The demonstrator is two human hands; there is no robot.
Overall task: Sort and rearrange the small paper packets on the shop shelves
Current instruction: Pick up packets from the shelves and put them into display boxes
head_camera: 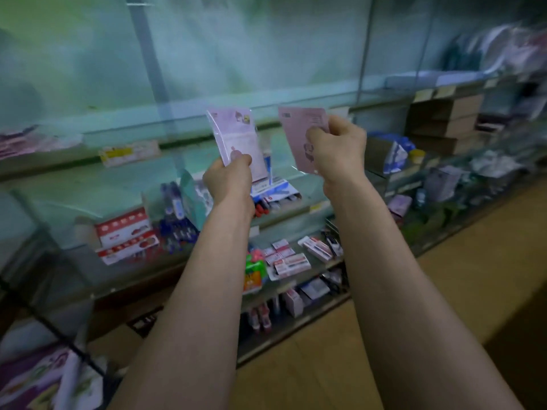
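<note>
This looks like a comparison step. Two packets are held up side by side at the centre of the frame, in front of the glass shelves (133,128), and neither has a place yet. To do it well, I would turn both flat toward the eyes with the printed faces uncovered. I would check the design and any label before choosing a shelf. The glossy clear wrapping probably slips, so a firm pinch at an edge, off the print, seems best.

The left hand (229,176) pinches the left packet (236,133) by its lower edge with fingers curled round it. The packet stands upright, its top leaning slightly left. The right hand (339,143) grips the right packet (296,134) along its right side, with the thumb over part of the front.

Both are thin, flat, pale pink paper packets in clear sleeves, near each other but apart. The left one shows a small picture at its upper right corner and a paler panel. The right one has a small dark mark at its upper left and a cartoon figure lower down. The lettering is too blurred to read.
</note>
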